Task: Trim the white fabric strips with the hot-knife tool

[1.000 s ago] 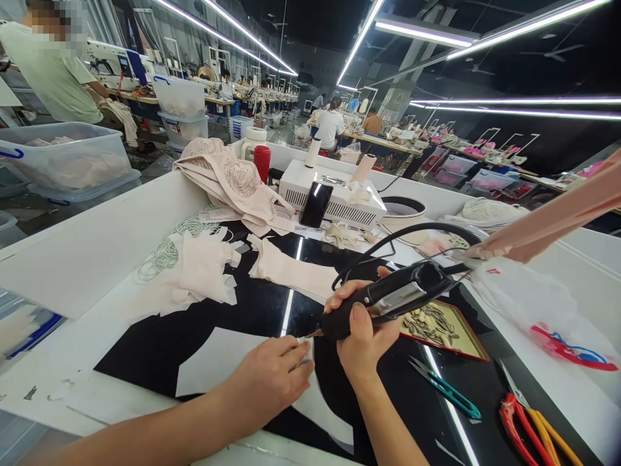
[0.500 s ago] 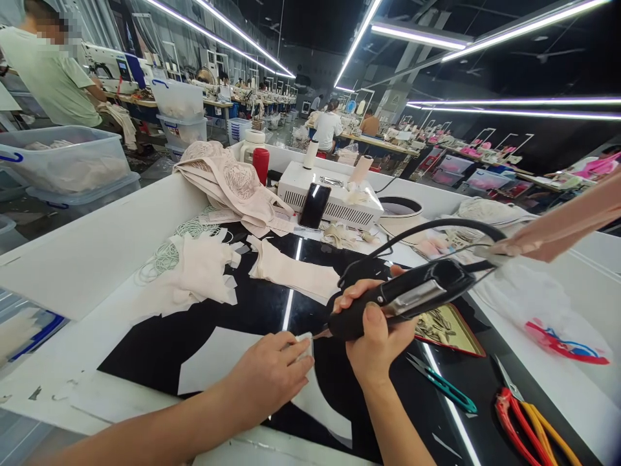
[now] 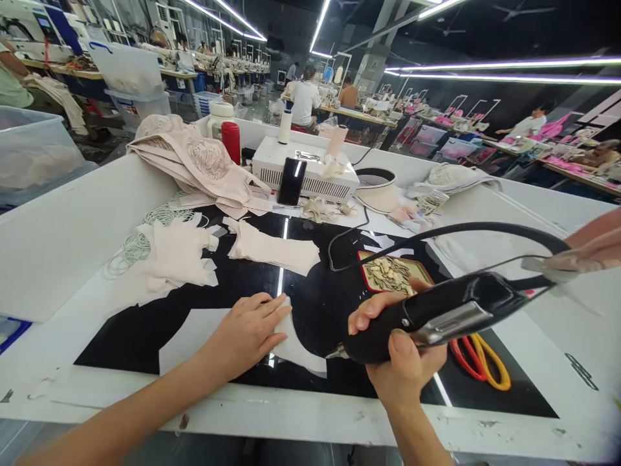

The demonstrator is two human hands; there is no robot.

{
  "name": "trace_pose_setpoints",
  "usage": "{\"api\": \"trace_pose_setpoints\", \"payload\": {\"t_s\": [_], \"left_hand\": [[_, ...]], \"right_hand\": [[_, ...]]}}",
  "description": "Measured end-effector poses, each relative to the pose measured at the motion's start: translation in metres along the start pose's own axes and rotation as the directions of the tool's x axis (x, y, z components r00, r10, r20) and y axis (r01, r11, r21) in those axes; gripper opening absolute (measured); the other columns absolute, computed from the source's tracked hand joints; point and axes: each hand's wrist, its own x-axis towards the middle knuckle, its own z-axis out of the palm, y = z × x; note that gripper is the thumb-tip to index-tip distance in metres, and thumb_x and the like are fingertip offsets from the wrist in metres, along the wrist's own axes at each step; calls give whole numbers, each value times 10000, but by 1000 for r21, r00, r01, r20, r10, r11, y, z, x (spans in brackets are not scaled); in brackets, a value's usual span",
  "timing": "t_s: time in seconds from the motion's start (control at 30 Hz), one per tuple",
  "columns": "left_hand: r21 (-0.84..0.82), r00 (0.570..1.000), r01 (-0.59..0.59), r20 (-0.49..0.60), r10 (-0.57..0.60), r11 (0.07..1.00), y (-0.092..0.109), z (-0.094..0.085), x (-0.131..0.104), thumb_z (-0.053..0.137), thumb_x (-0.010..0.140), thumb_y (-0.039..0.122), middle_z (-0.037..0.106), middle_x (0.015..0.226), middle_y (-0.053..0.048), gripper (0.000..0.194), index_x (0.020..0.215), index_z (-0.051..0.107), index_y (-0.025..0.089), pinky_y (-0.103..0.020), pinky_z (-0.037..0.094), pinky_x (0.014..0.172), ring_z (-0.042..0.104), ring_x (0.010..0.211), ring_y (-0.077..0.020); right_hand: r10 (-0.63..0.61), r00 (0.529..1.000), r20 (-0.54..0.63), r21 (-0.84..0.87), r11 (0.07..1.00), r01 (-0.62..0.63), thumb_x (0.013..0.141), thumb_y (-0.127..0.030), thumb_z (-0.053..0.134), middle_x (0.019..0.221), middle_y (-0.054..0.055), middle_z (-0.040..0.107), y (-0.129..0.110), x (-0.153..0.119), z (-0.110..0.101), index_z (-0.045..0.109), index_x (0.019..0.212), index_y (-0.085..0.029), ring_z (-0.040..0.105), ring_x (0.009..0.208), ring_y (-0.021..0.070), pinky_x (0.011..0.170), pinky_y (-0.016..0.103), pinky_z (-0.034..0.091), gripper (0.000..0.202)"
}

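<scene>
My left hand (image 3: 250,333) lies flat, fingers stretched, on a curved white piece (image 3: 182,333) spread over the black work surface (image 3: 320,304). My right hand (image 3: 405,366) is wrapped round a black corded hand tool (image 3: 451,310) with a silver lever. Its pointed metal tip (image 3: 336,352) is close to the right end of the white piece; whether they touch I cannot tell. Beyond my left hand are a stack of beige fabric strips (image 3: 276,247) and a heap of beige pieces (image 3: 177,252). Scissors with red and yellow handles (image 3: 492,366) lie partly behind my right hand.
A red-rimmed tray (image 3: 365,278) of small parts is behind my right hand. Farther back stand a white vented box (image 3: 310,169), a phone (image 3: 292,181), a red cup (image 3: 231,144) and stacked beige bras (image 3: 189,158). The tool's cord (image 3: 466,228) loops to the right.
My left hand has flattened from a curled grip and moved left with its fingers extended. The tool in my right hand has shifted right and lower. The camera view has turned right and down.
</scene>
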Motion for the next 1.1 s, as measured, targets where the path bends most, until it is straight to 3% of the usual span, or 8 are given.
{"api": "trace_pose_setpoints", "payload": {"t_s": [0.1, 0.2, 0.33, 0.47, 0.63, 0.83, 1.1], "left_hand": [[42, 997, -46, -56, 48, 998, 3, -4, 1, 543, 1077, 335, 605, 1488, -65, 373, 1418, 541, 182, -471, 507, 998, 556, 1314, -309], [-7, 981, -162, -114, 160, 987, 16, -10, 3, 505, 1087, 248, 667, 1365, -80, 246, 1297, 600, 160, -426, 514, 1027, 598, 1252, -262], [-122, 949, -306, -116, 292, 944, 41, -12, 4, 535, 1033, 85, 688, 1005, -40, 121, 1058, 635, 150, -336, 553, 877, 651, 964, -195], [-70, 919, -386, -116, 377, 920, 58, -7, 8, 510, 1010, 33, 645, 879, -31, 156, 1021, 627, 135, -329, 546, 738, 638, 846, -197], [14, 903, -402, -158, 399, 915, 64, 0, 17, 486, 1016, 43, 590, 764, -9, 164, 978, 615, 136, -322, 505, 646, 605, 735, -189], [121, 901, -406, -111, 419, 906, 70, 1, 21, 486, 960, 0, 527, 721, -3, 242, 791, 550, 161, -322, 428, 590, 512, 643, -172], [25, 930, -324, -176, 323, 946, 64, 12, 18, 475, 1004, 60, 517, 701, 12, 282, 757, 506, 192, -327, 388, 583, 501, 626, -164]], "right_hand": [[-5, 1000, 12, -7, 1000, 5, 891, -360, 758, 835, -19, 640, 0, -6, -6, 553, 1302, -299, 619, 620, 145, 495, 290, 558, 463], [-4, 1000, 11, 17, 1000, 4, 899, -353, 754, 848, -18, 639, 1, -9, -8, 550, 1297, -301, 624, 634, 143, 514, 291, 568, 451], [2, 1000, 7, 34, 999, -3, 906, -347, 749, 865, -18, 645, 5, -12, -8, 524, 1319, -303, 635, 639, 142, 536, 302, 585, 472], [-5, 1000, 4, 66, 998, 5, 895, -350, 768, 861, -18, 652, 7, -12, -6, 523, 1321, -291, 633, 617, 136, 525, 295, 576, 495], [-2, 1000, 20, 84, 996, 0, 906, -323, 766, 880, -20, 652, 6, -12, -4, 528, 1288, -292, 630, 616, 124, 518, 278, 563, 451], [-23, 999, 39, 78, 997, 20, 916, -307, 758, 887, -18, 652, 6, -11, -3, 520, 1289, -291, 622, 615, 114, 510, 257, 563, 442], [-35, 999, 38, 33, 999, 34, 915, -367, 751, 867, -23, 647, 2, -7, -1, 497, 1183, -293, 617, 613, 115, 508, 251, 595, 376]]}}
